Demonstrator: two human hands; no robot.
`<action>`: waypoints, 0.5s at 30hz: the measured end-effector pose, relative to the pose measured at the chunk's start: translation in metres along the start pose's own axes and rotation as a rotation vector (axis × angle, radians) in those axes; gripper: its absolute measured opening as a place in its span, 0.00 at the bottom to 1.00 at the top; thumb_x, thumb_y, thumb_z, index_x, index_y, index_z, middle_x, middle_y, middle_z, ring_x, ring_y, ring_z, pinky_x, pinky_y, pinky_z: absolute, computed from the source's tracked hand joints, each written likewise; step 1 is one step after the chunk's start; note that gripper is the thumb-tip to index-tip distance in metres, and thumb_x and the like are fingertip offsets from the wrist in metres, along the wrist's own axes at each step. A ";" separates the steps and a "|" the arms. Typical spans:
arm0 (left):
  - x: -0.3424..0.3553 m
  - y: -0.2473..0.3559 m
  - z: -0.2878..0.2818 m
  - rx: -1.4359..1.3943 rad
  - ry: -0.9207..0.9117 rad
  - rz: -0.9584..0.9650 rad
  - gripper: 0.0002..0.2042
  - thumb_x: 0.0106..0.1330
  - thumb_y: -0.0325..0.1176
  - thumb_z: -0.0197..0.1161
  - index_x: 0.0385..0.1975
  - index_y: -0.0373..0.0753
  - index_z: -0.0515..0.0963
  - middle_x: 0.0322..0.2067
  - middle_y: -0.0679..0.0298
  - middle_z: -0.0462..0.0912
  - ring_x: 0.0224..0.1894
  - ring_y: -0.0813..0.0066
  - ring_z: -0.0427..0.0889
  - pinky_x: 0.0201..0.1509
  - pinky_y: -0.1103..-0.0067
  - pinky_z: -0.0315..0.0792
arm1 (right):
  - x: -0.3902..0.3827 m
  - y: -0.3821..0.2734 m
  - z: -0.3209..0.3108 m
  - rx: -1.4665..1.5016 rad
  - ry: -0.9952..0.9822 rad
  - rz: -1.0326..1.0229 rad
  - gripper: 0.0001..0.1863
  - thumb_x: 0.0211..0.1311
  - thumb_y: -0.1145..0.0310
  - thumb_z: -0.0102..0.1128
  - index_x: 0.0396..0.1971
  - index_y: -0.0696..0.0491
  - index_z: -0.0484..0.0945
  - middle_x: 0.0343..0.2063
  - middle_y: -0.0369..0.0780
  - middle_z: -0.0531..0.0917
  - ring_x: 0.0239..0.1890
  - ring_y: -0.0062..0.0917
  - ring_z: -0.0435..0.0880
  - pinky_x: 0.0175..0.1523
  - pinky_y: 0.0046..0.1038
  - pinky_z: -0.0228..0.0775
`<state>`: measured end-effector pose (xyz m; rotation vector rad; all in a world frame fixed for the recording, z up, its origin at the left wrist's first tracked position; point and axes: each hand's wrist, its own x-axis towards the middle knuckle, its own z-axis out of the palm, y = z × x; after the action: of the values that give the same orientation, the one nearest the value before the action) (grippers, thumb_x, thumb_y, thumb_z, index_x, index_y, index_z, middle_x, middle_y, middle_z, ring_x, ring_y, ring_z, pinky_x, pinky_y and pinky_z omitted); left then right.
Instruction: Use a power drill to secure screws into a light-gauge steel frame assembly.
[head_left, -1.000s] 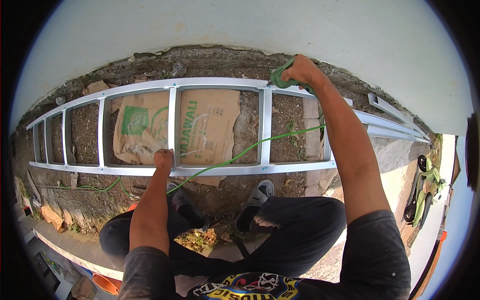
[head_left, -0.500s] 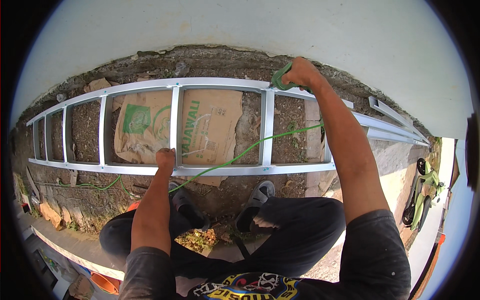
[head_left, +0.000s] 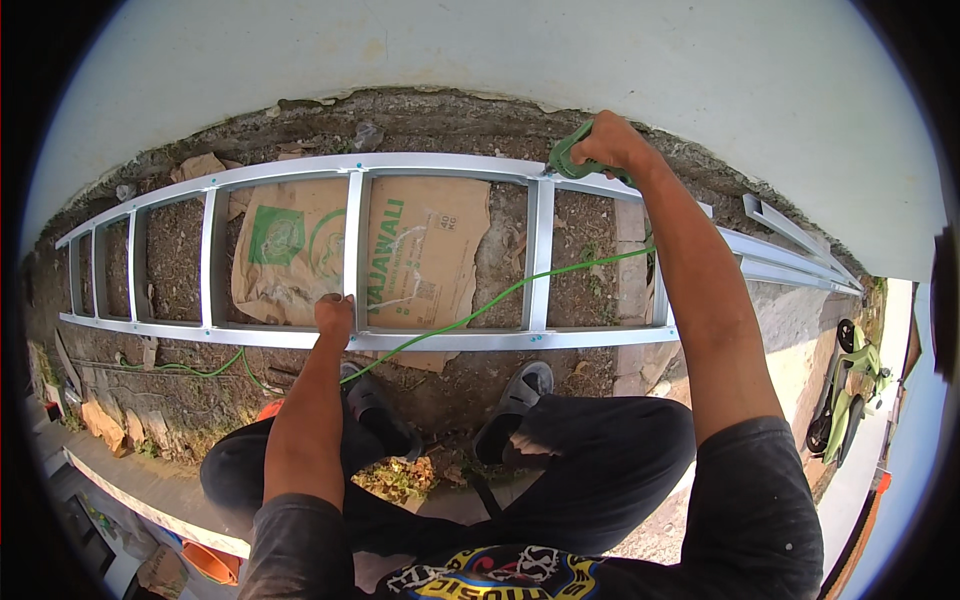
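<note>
A silver metal ladder (head_left: 445, 342) lies flat across the ground in front of me, its rungs running between a near and a far rail. My left hand (head_left: 335, 313) is closed on it where a middle rung meets the near rail. At the far rail, my right hand (head_left: 610, 145) grips a green power drill (head_left: 572, 155). The drill's tip points down at the joint of the rail and a rung further right; its exact contact is too small to make out. A green cord (head_left: 500, 300) crosses over the ladder from beneath my right forearm toward my feet.
Under the ladder lies a flattened brown paper sack (head_left: 430, 255). Loose metal profiles (head_left: 790, 255) rest at the right, by the pale wall (head_left: 480, 50). A green balance bike (head_left: 848, 395) is farther right. My feet (head_left: 515, 405) stand just short of the near rail.
The whole view has shifted slightly. Both hands keep their places, the left at the ladder's near rail and the right on the drill at the far rail.
</note>
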<state>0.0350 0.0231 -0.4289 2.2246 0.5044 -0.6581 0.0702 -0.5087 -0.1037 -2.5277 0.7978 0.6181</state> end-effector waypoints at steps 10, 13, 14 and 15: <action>-0.004 0.006 -0.005 -0.017 -0.031 -0.014 0.19 0.60 0.34 0.73 0.45 0.26 0.82 0.34 0.45 0.87 0.36 0.54 0.86 0.42 0.66 0.78 | 0.001 0.008 0.003 0.053 0.021 -0.028 0.16 0.37 0.66 0.70 0.22 0.66 0.82 0.21 0.48 0.83 0.19 0.35 0.84 0.22 0.35 0.77; -0.006 0.008 -0.004 -0.037 -0.038 -0.004 0.19 0.60 0.34 0.73 0.45 0.26 0.82 0.32 0.47 0.87 0.33 0.56 0.86 0.39 0.67 0.78 | 0.001 0.011 0.002 0.048 0.019 -0.030 0.16 0.37 0.66 0.70 0.21 0.66 0.82 0.21 0.48 0.83 0.19 0.35 0.84 0.22 0.34 0.77; -0.003 0.003 -0.009 -0.019 0.002 0.030 0.19 0.60 0.34 0.73 0.45 0.26 0.82 0.30 0.48 0.86 0.31 0.58 0.85 0.37 0.67 0.78 | 0.001 0.008 0.002 0.049 0.015 -0.044 0.16 0.36 0.66 0.69 0.21 0.65 0.81 0.21 0.49 0.83 0.19 0.35 0.84 0.23 0.34 0.77; -0.003 -0.002 -0.013 -0.017 0.017 0.030 0.19 0.60 0.34 0.73 0.45 0.26 0.82 0.30 0.48 0.86 0.31 0.58 0.85 0.37 0.67 0.78 | 0.005 0.007 0.004 0.057 0.013 -0.057 0.16 0.36 0.66 0.69 0.21 0.65 0.81 0.21 0.49 0.83 0.19 0.35 0.84 0.23 0.34 0.77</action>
<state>0.0353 0.0342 -0.4203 2.2192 0.4828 -0.6177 0.0685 -0.5147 -0.1116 -2.4962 0.7345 0.5528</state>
